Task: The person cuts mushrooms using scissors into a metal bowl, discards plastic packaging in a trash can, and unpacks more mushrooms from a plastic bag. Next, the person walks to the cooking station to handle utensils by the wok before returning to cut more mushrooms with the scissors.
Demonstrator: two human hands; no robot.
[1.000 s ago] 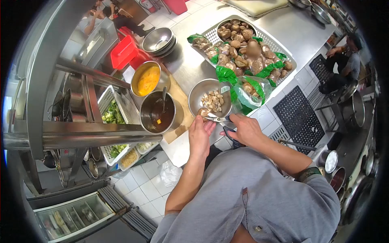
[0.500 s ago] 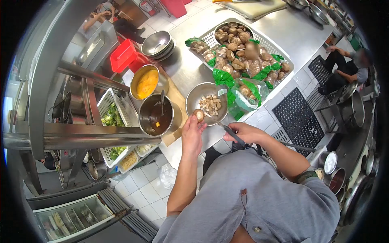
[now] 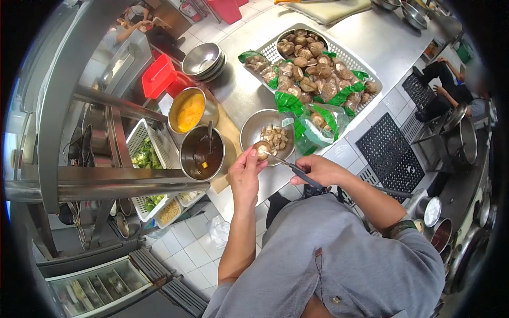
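Over the near rim of a metal bowl (image 3: 251,126), my left hand (image 3: 246,174) pinches a brown mushroom (image 3: 260,147) with its pale underside turned toward the scissors. My right hand (image 3: 321,171) is wrapped round the dark handles of the scissors (image 3: 303,175), whose tips touch the mushroom at its stem. Cut mushroom pieces (image 3: 277,137) lie in the bowl. Beyond it, a white perforated basket (image 3: 366,68) holds many whole mushrooms (image 3: 309,52), some loose, some in clear bags with green edges (image 3: 293,102).
Left of the bowl, a pot of orange liquid (image 3: 190,113) and a pot of dark sauce with a ladle (image 3: 204,151) stand by a wooden board (image 3: 229,135). Stacked metal bowls (image 3: 202,59) sit behind them. A metal shelf frame (image 3: 106,180) rises at left. Other people sit at far left and right.
The mushroom in my left hand has turned and come closer to the scissors, whose tips now meet its stem. Before, the scissor tips were apart from it, over the bowl.
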